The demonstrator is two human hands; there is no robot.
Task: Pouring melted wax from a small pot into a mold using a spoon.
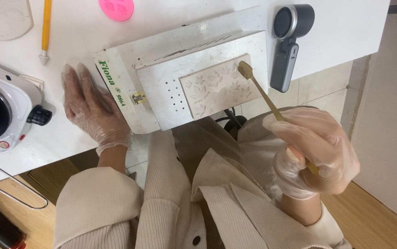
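One label shows — green lettering with a small round mark, printed straight on the white slab [115, 92] at its left edge, running near to far along the border, just right of the gloved left hand [92, 110]. No packages, signs or lit screens can be made out.

This looks like a small craft workspace set up in a home, possibly for making candles or moulded sweets, though the view is too narrow to be sure. A white counter [336, 27] carries a white single-burner electric hotplate with a black knob [5, 110], a white metal machine with a flat perforated plate [161, 92], a pale silicone mould with leaf-shaped cavities [217, 87], a round pink silicone mould [116, 8] and a yellow-handled pointed modelling tool [45, 30]. Below lie wood flooring [382, 226] and pale tiles [318, 87].
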